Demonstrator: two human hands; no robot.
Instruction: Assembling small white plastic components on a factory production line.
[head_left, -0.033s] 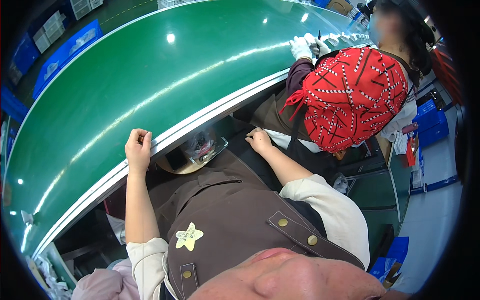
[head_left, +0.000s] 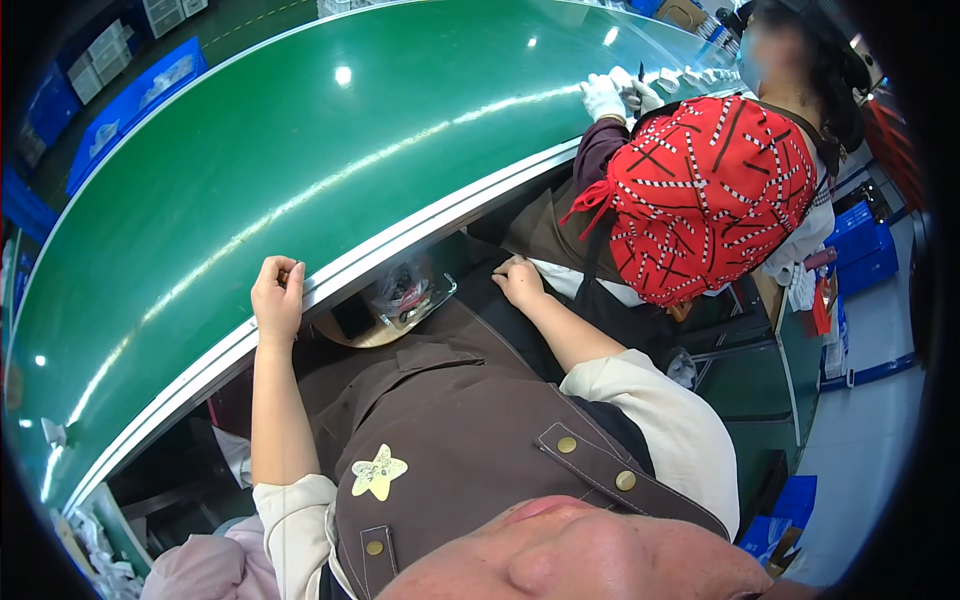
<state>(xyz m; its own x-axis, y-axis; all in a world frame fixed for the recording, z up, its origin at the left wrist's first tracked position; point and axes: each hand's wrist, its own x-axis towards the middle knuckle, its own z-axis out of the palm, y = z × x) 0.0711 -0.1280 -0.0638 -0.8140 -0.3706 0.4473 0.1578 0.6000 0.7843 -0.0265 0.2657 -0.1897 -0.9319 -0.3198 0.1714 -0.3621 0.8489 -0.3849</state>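
Observation:
My left hand [head_left: 277, 298] rests at the near edge of the green worktable [head_left: 230, 160], its wrist over the pale metal rim. Its fingers are curled in toward the thumb; a tiny dark spot shows at the fingertips, too small to name. My right hand [head_left: 518, 283] lies low on my dark-clothed lap, below the table edge, with fingers loosely bent and slightly apart. Nothing shows in it. Between the two hands, under the table edge, a round wooden stool top or tray [head_left: 368, 338] carries a clear plastic container [head_left: 408, 295] with small items inside.
Close on my right sits a co-worker in a red patterned cap [head_left: 715, 195], whose white-gloved hands [head_left: 605, 95] hold a thin dark tool over the table. Small white pieces [head_left: 690, 76] line the far right. Blue bins [head_left: 135, 115] stand beyond the table; pink cloth [head_left: 205, 568] is at lower left.

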